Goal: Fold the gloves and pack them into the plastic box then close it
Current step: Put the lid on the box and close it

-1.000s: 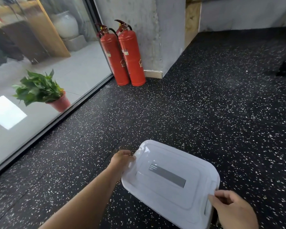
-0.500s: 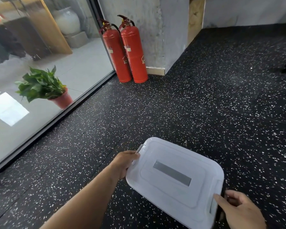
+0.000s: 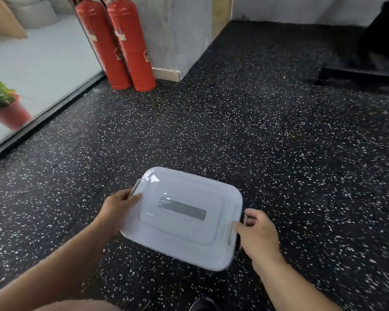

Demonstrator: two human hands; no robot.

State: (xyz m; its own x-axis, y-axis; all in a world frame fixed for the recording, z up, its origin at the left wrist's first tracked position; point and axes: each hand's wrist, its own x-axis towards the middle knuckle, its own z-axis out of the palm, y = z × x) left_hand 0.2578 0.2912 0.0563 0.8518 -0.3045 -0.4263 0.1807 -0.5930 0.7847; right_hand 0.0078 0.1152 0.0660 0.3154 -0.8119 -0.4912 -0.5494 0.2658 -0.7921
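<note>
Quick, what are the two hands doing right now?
Left hand: closed on the left end of the white plastic box.
Right hand: closed on the box's right end, at its latch.

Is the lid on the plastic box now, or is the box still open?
The lid is on the plastic box, covering its whole top. The left hand and right hand grip opposite ends. Whether the latches are locked, I cannot tell.
</note>
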